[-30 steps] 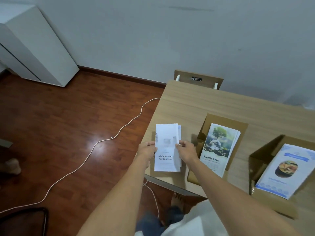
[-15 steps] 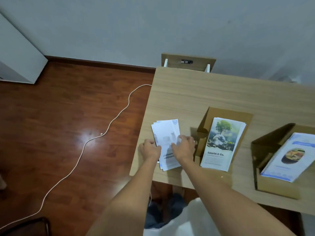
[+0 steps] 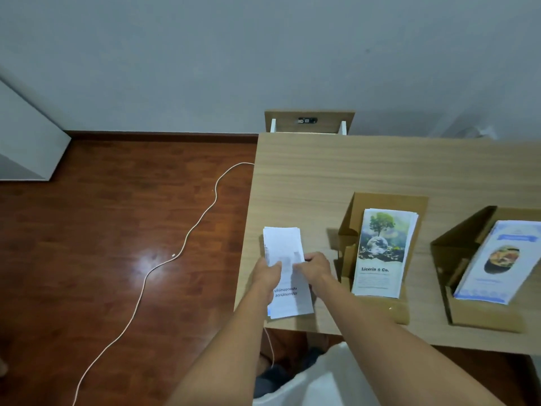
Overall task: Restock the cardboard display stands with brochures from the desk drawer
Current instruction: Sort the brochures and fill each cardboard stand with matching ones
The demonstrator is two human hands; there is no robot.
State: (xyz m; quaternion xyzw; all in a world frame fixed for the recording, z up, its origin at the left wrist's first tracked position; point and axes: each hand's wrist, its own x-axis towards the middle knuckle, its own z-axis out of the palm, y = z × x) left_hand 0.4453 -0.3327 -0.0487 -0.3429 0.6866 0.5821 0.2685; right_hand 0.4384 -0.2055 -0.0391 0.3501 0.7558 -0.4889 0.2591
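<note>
**Squaring a loose stack of brochures by the tabletop's edge**

My left hand (image 3: 268,272) and right hand (image 3: 314,266) each hold a long side of the white brochure stack (image 3: 288,271), fingers curled over its edges, a narrow grip on both sides. The stack lies near the front left corner of the tabletop (image 3: 366,168), just left of the first cardboard stand (image 3: 347,244).

These are thin paper leaflets: light, floppy and slick against each other, so I judge they will fan out unless I pinch the stack across its width, mid-length, and keep the edges flush. A grip at one end alone would let the far end droop.

The top sheet is white with faint grey print and a couple of lines of dark text low down; a sliver of blue shows at the near left corner. Both stands in view, the first and the second cardboard stand (image 3: 456,256), already carry brochures.
</note>
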